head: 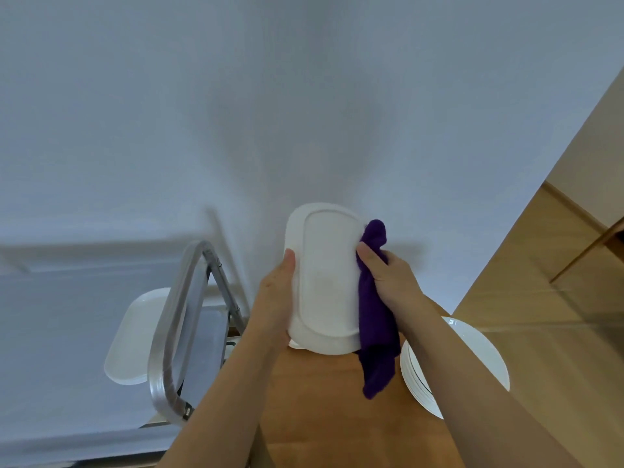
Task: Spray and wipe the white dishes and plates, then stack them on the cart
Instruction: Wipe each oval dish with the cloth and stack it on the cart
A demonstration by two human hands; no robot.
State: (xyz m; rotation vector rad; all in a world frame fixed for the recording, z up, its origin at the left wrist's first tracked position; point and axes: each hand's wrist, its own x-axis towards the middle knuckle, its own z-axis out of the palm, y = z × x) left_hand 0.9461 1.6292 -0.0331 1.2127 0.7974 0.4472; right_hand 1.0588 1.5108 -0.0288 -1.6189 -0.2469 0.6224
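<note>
Dish (pixel 324 282), white, oblong, upright between both hands: left hand (pixel 275 298) grips its left edge; right hand (pixel 388 275) pinches purple cloth (pixel 374 319) against its right rim.

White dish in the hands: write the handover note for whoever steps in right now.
Left hand: grip on the left edge of the white dish, held upright above the wooden table.
Right hand: holds the purple cloth against the dish's right edge.
Stack of round plates: on the table, at the right.
Cart: at the left, with one white dish on it.
Done: one dish is on the cart.
Left: finish wiping the held dish, put it on the cart, then do the round plates. No spray bottle is in view.
</note>
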